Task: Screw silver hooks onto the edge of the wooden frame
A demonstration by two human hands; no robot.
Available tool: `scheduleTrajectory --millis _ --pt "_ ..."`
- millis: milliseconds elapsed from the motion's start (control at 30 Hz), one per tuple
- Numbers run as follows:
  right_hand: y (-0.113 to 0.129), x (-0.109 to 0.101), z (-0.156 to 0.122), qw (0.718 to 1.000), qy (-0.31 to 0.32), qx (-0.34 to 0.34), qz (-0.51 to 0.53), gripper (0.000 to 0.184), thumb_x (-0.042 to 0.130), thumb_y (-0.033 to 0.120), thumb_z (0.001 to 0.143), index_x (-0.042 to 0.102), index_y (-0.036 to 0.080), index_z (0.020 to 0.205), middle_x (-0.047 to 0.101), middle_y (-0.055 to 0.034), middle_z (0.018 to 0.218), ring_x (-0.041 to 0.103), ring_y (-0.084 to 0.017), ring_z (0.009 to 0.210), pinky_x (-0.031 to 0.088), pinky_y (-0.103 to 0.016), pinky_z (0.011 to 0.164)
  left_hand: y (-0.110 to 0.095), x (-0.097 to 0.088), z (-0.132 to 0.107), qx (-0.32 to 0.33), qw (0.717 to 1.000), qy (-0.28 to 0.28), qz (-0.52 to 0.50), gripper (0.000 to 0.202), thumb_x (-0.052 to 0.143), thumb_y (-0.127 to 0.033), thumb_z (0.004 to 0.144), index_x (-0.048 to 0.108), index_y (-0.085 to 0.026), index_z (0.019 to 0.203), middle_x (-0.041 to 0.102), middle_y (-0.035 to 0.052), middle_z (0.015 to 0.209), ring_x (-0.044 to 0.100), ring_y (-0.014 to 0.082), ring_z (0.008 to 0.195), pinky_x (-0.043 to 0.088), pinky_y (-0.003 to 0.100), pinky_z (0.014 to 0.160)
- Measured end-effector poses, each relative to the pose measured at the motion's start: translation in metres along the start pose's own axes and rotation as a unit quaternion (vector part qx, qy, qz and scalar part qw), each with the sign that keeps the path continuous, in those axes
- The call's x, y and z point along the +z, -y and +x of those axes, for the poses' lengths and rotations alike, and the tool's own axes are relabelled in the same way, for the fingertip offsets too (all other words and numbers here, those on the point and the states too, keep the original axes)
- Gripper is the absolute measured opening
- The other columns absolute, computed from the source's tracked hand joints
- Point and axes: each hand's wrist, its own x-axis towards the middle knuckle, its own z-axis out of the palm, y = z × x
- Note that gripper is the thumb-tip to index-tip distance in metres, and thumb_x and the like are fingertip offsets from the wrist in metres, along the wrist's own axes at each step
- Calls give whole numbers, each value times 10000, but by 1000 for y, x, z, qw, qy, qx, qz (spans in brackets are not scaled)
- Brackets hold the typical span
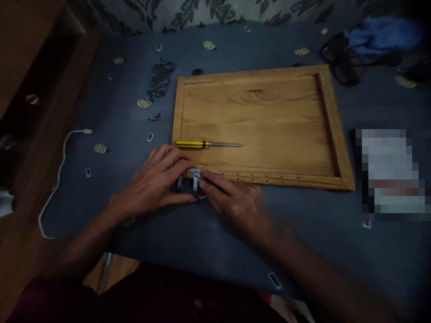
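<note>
A small silver metal hook (pixel 195 176) with a flat plate sits against the near edge of a wooden panel (pixel 256 121) with a raised frame, close to its front left corner. My left hand (pixel 153 177) curves around the hook from the left, fingers on the panel's edge and thumb below, closed on it. From the right, my right hand (pixel 235 197) pinches the hook near its plate. A screwdriver (pixel 208 144) with a yellow and black handle lies on the panel just beyond my hands. Several small dark holes line the panel's near rail.
A heap of metal hooks (pixel 160 78) and a little pile of screws (pixel 154 117) lie left of the panel. Further left runs a white cable (pixel 60 172). Dark glasses (pixel 346 67), a blue cloth (pixel 384 36) and a pixelated object (pixel 392 170) are at the right.
</note>
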Motion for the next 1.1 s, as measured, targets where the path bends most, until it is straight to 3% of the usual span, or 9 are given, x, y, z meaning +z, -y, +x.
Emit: scheduleTrajectory --millis 300,667,1100 --pt "0 -1 1 1000 3 2 -2 277 572 98 997 752 168 1195 781 -62 1232 746 -161 768 587 -294 632 -3 10 1 1 999 -32 5 447 628 -555 974 625 -182 1221 658 117 1215 549 290 1136 462 439 946" --pt "2 -6 1 999 29 -6 -19 295 544 91 1005 746 153 1212 760 -76 1280 728 -157 770 569 -298 623 -4 10 1 7 999 -34 -26 397 632 -502 986 624 -178 1214 656 108 1172 543 282 1118 467 443 948" --pt "2 -6 1 1000 4 -9 -6 288 523 65 1003 753 150 1153 777 -81 1234 745 -152 795 593 -286 669 -2 10 1 13 999 -35 -31 377 613 -501 997 604 -183 1199 659 105 1157 552 278 1121 495 449 948"
